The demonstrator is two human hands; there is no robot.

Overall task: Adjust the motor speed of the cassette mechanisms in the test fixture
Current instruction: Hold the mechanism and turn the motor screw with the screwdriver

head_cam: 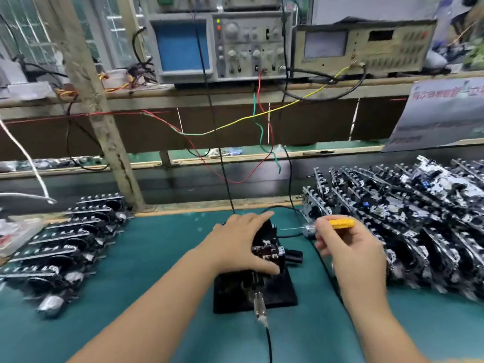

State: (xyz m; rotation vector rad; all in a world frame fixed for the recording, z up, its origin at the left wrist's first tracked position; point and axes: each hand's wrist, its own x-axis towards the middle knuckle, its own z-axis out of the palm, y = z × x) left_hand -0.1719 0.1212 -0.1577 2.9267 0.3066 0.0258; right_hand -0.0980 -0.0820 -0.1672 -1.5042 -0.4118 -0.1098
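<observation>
The left hand (242,241) lies over a cassette mechanism (267,244) seated in the test fixture (251,289). Its fingers (262,217) are nearly straight and reach across the top edge of the mechanism, while the thumb rests against the near side of the unit. The right hand (345,244) pinches a yellow-handled screwdriver (340,223) between thumb and curled fingers. The thin metal shaft points left toward the mechanism; the tip stands just clear of it.

The test fixture is a black base plate standing on the green table (162,258), between the two forearms. A metal connector (259,305) with a black cable leaves its near edge. A small black block projects from the right side of the seated mechanism.

To the left, a row of cassette mechanisms (65,247) lies on the table in overlapping order. To the right, a larger pile of cassette mechanisms (406,218) stands in dense rows. No tray or bin shows under either group; they rest directly on the table.

Behind the table, a raised shelf (183,96) carries an oscilloscope (220,45) with a blue screen and a beige test instrument (364,47). Red, green and yellow wires (262,121) hang from these units toward the table. A printed sign (440,111) leans at the right; its text is too blurred to read.
</observation>
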